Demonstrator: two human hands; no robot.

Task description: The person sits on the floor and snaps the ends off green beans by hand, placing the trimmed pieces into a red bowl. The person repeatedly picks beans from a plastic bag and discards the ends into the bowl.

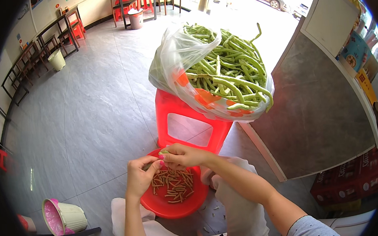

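My left hand (139, 175) and my right hand (182, 156) meet over the far part of a red plastic basin (179, 212). Their fingertips pinch a green bean (163, 152), most of which the fingers hide. Short pieces of bean (179, 187) lie scattered on the basin's floor, looking brownish in the red light. Beyond the hands, a clear plastic bag (174, 50) with orange print sits on a red plastic stool (188, 114). Long green beans (228, 62) fill the bag to its mouth, and a few hang over its near rim.
A dark grey panel with pale edges (316, 105) stands at the right, near red crates (347, 179). A pale bin (74, 216) with a pink liner lies tilted at lower left. Small scraps (215, 211) dot the floor between my knees. Tables and chairs (61, 31) line the far wall.
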